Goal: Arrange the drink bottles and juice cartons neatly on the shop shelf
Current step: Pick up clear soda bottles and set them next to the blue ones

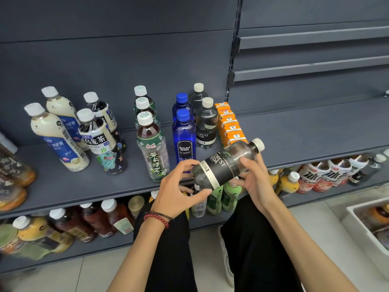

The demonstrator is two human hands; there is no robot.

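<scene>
Just off the front edge of the middle shelf, the held Forest Soda bottle is in the air, tilted, white cap up and to the right, label towards the camera. It is not on the shelf yet. The left hand has its grip curled round the base end. The right hand has its grip curled round the shoulder below the cap. The step looks like orienting the bottle before placing it. Two matching standing soda bottles sit in a file on the shelf, between the blue Bolsa bottles and the row of orange juice cartons. The likely next move is to bring it upright, label forward, and set it at the front of that file. The slot looks tight, with neighbours close on both sides, so lower it straight and don't nudge them. Green tea bottles are further left. Mixed bottles fill the lower shelf, and a white crate is at far right.
</scene>
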